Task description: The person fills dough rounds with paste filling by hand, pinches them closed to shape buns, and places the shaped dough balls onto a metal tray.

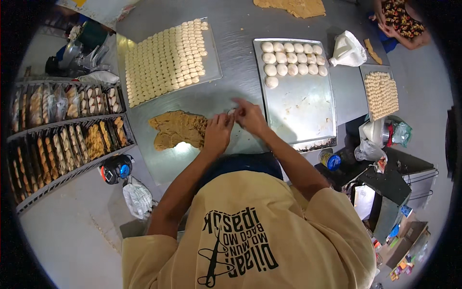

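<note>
My left hand (218, 133) and my right hand (251, 118) meet over the metal table (240, 144), fingers closed around a small pale piece of dough (231, 111). My fingers hide most of that piece. Right beside my left hand lies a crumbly brown mass of filling (177, 129). Beyond it, a metal sheet (211, 60) carries many rows of small pale dough pieces (166, 60). To the right of my right hand, a baking tray (301, 115) holds round dough balls (291, 59) in rows at its far end.
A white plastic container (348, 49) stands beyond the tray's right side. Another tray of small dough pieces (380, 94) sits farther right. Racks of filled trays (67, 130) stand at left. Another person (402, 24) is at the far right. More brown filling (291, 7) lies at the far edge.
</note>
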Motion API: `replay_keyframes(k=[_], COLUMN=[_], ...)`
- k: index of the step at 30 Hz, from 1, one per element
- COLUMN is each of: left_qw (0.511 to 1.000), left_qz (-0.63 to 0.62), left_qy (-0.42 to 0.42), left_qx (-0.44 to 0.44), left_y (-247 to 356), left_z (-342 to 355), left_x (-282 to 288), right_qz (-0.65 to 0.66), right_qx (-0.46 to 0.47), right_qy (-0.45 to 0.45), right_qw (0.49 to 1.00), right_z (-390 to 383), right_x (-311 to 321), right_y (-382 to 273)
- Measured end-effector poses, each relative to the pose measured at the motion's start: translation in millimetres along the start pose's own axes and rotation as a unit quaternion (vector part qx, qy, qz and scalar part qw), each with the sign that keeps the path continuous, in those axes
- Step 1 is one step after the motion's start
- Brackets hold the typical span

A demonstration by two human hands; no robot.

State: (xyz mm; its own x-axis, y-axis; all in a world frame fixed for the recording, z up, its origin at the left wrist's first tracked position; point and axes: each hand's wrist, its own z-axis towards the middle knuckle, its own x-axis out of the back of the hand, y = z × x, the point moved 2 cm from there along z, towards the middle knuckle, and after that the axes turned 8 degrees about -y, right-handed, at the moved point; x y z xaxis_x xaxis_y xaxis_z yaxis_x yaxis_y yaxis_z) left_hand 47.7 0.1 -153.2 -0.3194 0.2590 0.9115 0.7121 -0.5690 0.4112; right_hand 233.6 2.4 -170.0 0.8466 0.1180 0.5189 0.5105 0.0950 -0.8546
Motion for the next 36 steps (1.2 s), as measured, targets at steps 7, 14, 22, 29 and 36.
replay_keyframes(k=[7,14,22,29,36], left_qw=[0.997,0.985,0.955,0.949,0.952], left_qz=[-0.042,-0.145,-0.267,-0.304,-0.301], left_qy=[0.06,0.072,0.052,0.012,-0.032], left_qx=[0.003,0.059,0.121,0.082,0.033], left_y=[0,-40,-62,-26,40], left_z=[-4,-62,-89,-35,60], left_x=[52,71,73,57,40], right_qz=[-0.112,-0.385,-0.331,-0.082,-0.166], right_qx=[-0.064,-0.039,-0.047,-0.105,-0.151], right_qy=[0.051,0.109,-0.069,-0.024,0.263], right_qw=[0.99,0.916,0.94,0.991,0.939], right_z=[57,70,15,-47,-31], right_x=[-6,-42,-11,-5,135], right_y=[0,-6,5,-47,-12])
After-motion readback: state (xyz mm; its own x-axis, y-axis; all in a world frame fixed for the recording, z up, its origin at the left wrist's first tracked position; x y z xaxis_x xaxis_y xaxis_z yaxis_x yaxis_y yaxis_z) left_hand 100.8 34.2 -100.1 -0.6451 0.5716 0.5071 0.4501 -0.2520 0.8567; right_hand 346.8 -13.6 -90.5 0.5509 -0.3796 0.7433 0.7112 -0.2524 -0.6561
